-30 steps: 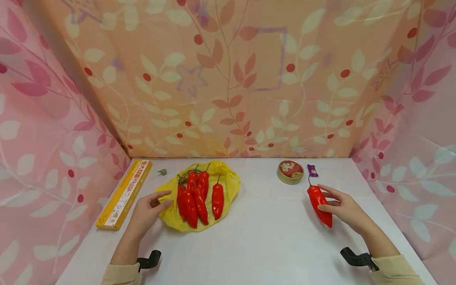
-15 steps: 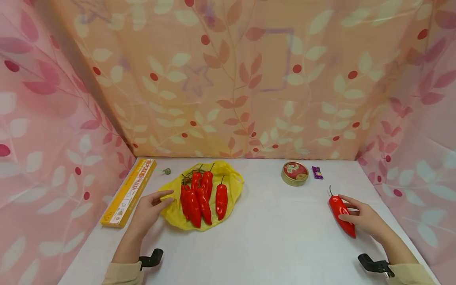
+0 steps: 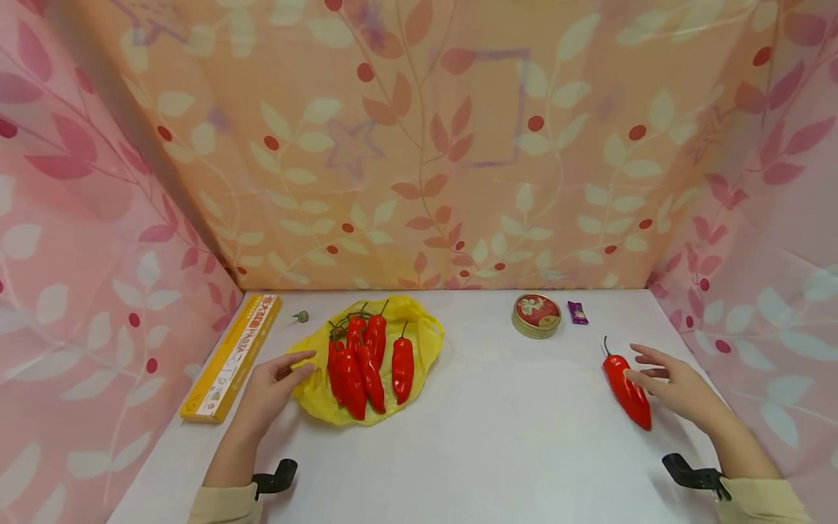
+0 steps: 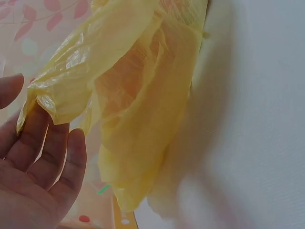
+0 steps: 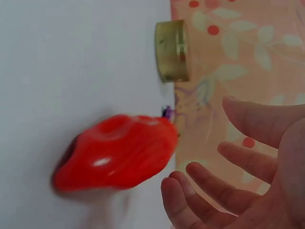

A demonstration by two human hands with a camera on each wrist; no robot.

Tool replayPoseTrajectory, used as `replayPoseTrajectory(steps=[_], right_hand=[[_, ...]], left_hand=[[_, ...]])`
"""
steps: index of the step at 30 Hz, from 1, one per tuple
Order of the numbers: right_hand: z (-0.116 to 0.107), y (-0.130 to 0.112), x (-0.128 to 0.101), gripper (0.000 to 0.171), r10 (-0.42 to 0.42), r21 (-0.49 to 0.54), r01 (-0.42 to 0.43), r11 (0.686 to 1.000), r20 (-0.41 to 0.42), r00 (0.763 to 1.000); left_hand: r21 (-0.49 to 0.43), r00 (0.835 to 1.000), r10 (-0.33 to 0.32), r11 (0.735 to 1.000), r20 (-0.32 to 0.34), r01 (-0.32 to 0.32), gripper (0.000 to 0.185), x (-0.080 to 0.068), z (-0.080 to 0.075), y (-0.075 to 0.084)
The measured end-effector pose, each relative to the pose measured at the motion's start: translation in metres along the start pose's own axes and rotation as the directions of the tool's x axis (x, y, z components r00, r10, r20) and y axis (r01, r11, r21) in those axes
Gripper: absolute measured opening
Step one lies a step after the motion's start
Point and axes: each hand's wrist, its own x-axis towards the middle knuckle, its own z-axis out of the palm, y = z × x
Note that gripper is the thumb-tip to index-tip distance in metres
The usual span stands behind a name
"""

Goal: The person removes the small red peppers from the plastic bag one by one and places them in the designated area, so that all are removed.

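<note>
My left hand (image 3: pixel 270 389) is at the left edge of a crumpled yellow plastic bag (image 3: pixel 424 356). In the left wrist view, a fold of the bag (image 4: pixel 71 81) lies against the fingers, while the thumb stands apart. Several red peppers (image 3: pixel 369 378) with green stems lie on the spread bag. A single red pepper (image 3: pixel 626 389) rests on the table at the right, tilted with its stem pointing away. Beside it, my right hand (image 3: pixel 681 393) has its fingers spread and holds nothing; the right wrist view shows them apart from the pepper (image 5: pixel 116 155).
A yellow pasta box (image 3: pixel 230 360) lies along the table's left side, with a small green pod (image 3: pixel 301 316) near its far end. Towards the back right are a round red-lidded tin (image 3: pixel 537 315) and a purple-wrapped candy (image 3: pixel 577 313). Patterned cloth walls (image 3: pixel 419 145) enclose the table.
My right hand has carried the pepper to the right and nearer me, then let go of it on the table. My left hand has stayed at the bag's edge.
</note>
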Motion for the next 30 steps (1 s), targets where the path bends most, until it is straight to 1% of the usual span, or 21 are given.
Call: replayPoseTrajectory(steps=[3, 7, 10, 16, 23, 30], right_hand=[[-0.004, -0.014, 0.001, 0.077, -0.028, -0.003, 0.028, 1.000, -0.008, 1.000], [-0.003, -0.037, 0.001, 0.076, -0.075, 0.003, 0.075, 0.997, -0.021, 0.997], [-0.001, -0.057, 0.004, 0.075, -0.108, 0.025, 0.109, 0.994, -0.031, 0.994], [0.007, -0.090, 0.014, 0.073, -0.158, 0.065, 0.160, 0.985, -0.033, 0.987], [0.027, -0.124, 0.027, 0.067, -0.239, 0.129, 0.242, 0.962, -0.036, 0.970], [0.051, -0.156, 0.038, 0.064, -0.276, 0.196, 0.277, 0.941, -0.032, 0.961]], left_hand=[[-0.018, 1.000, -0.001, 1.000, -0.008, 0.001, 0.049, 0.000, 0.000, 0.000], [-0.034, 1.000, 0.000, 0.999, 0.000, 0.000, 0.050, 0.000, 0.000, 0.000], [-0.037, 1.000, -0.001, 0.999, 0.004, 0.001, 0.052, -0.001, 0.000, 0.000], [-0.040, 1.000, -0.003, 0.999, -0.008, 0.003, 0.052, -0.001, 0.000, 0.000], [-0.049, 1.000, -0.002, 0.999, -0.011, 0.002, 0.057, -0.003, 0.001, 0.001], [-0.052, 1.000, -0.001, 0.999, -0.017, 0.000, 0.055, -0.003, 0.001, 0.002]])
